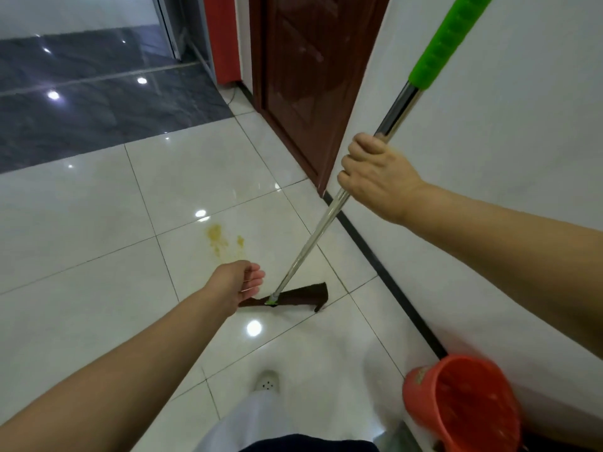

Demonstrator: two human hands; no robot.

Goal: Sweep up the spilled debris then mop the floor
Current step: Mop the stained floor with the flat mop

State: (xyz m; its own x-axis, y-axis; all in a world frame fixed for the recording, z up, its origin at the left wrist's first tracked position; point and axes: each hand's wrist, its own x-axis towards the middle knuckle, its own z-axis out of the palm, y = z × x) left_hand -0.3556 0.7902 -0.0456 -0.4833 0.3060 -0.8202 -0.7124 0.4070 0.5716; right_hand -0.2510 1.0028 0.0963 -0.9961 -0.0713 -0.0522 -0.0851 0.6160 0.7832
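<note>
My right hand [375, 177] grips the shiny metal pole of a mop [313, 243], below its green foam grip [447, 40]. The pole slants down to a flat dark brown mop head [293, 296] lying on the white tiled floor. A yellow stain [217, 238] marks the tile just beyond the mop head, to its left. My left hand [243, 282] hovers above the floor between the stain and the mop head, fingers loosely curled, holding nothing.
A white wall [489, 158] with a black skirting runs along the right. A dark red door [303, 76] stands ahead. An orange bucket [463, 406] sits by the wall at lower right. My white shoe [267, 381] is below. Dark grey tiles [81, 102] lie far left.
</note>
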